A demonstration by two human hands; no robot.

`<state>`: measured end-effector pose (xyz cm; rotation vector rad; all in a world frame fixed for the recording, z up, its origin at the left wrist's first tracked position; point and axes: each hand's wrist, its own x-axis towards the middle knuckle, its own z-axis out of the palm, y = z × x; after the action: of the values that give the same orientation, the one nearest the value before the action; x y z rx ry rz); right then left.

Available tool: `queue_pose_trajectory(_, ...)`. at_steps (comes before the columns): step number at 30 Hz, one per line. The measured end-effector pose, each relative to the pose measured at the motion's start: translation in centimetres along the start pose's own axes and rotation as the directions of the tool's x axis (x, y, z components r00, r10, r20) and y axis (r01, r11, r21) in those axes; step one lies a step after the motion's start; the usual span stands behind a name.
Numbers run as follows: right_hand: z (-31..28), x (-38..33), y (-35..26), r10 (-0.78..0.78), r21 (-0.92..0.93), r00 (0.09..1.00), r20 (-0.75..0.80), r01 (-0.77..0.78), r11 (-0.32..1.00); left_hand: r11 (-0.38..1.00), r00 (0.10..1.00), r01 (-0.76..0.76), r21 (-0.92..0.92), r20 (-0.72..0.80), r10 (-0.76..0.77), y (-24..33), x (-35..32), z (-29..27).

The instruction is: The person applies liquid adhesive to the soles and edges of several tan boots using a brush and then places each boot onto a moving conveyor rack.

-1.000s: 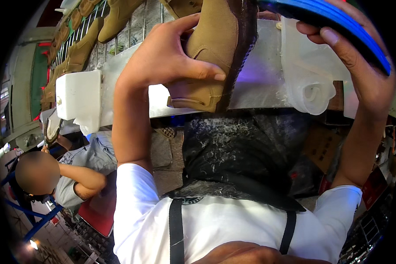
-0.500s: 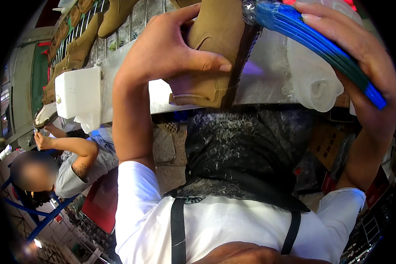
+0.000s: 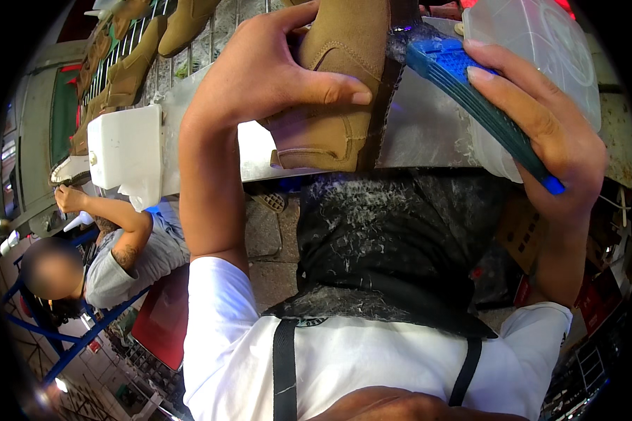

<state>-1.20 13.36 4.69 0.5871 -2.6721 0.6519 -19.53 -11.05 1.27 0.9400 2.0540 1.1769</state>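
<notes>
Overhead, the left hand [image 3: 274, 77] grips a tan suede boot [image 3: 337, 91] from its left side, the fingers wrapped over the upper and the thumb [image 3: 330, 90] pressed flat across the heel panel, so the hand is closed firmly on the boot. The boot is held with its dark sole edge [image 3: 380, 91] facing right, in front of a pale metal work surface [image 3: 421, 133]. The right hand [image 3: 548, 133] is closed around a blue brush [image 3: 484, 98], its fingers curled over the long ribbed handle; the brush head sits just beside the sole edge, apparently touching it, though the contact itself is hard to make out. Behind the right hand stands a clear plastic container [image 3: 541, 49]. A dark apron [image 3: 393, 252], flecked with pale shavings, hangs below the surface over a white shirt [image 3: 372, 365], with black straps [image 3: 284, 372] crossing it. To the left, a white block [image 3: 123, 151] sits at the end of the surface. More tan boots [image 3: 130, 70] lie on a wire rack [image 3: 154, 42] at upper left. A second person in a grey shirt [image 3: 123, 263] works at lower left, well apart, one forearm raised.
</notes>
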Motion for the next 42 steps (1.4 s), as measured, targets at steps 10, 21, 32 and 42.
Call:
queue_pose_trajectory(10,4.2,-1.5,0.3,0.075,0.211,0.982,-0.174,-0.037,0.977,0.997,0.998,0.066,0.046,-0.008,-0.066,1.9,0.3,-0.7)
queue_pose_trajectory(21,5.6,-2.2,-0.3,0.107,0.249,0.984,-0.143,-0.068,0.966,0.998,0.999,0.041,0.037,0.005,-0.041,1.9,0.2,-0.3)
queue_pose_trajectory(32,6.6,-4.8,-0.7,0.317,0.738,0.947,0.059,-0.255,0.625,1.000,1.000,0.008,-0.022,0.021,-0.008,-0.6,0.2,-0.8)
queue_pose_trajectory(42,7.3,-3.8,-1.5,0.595,0.873,0.801,-0.066,-0.241,0.423,0.999,0.999,-0.045,-0.022,0.010,0.045,-0.6,0.0,-0.4)
